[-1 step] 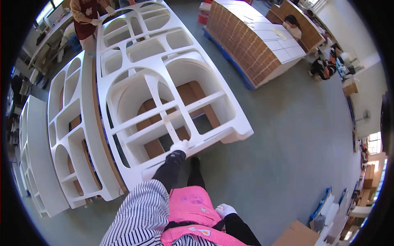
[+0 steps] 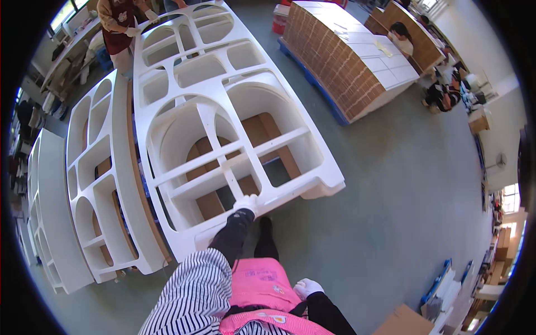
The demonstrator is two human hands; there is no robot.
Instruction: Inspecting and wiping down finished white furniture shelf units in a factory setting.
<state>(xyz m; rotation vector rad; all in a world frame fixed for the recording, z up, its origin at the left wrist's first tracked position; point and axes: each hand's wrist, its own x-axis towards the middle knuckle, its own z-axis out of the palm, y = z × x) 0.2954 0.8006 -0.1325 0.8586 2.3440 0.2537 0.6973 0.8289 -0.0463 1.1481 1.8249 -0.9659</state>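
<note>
Step in hand, by judgement: shifting the large white moulded frame (image 2: pixel 223 117) lying flat on a pallet. Three such frames show. Left hand (image 2: pixel 246 203), gloved, grip clamped on its near edge. Right hand (image 2: pixel 306 287), at the hip, loosely curled, holding nothing. Next: a firm lift.

White frame (image 2: pixel 223 139) ahead; open floor (image 2: pixel 402 195) right.
</note>
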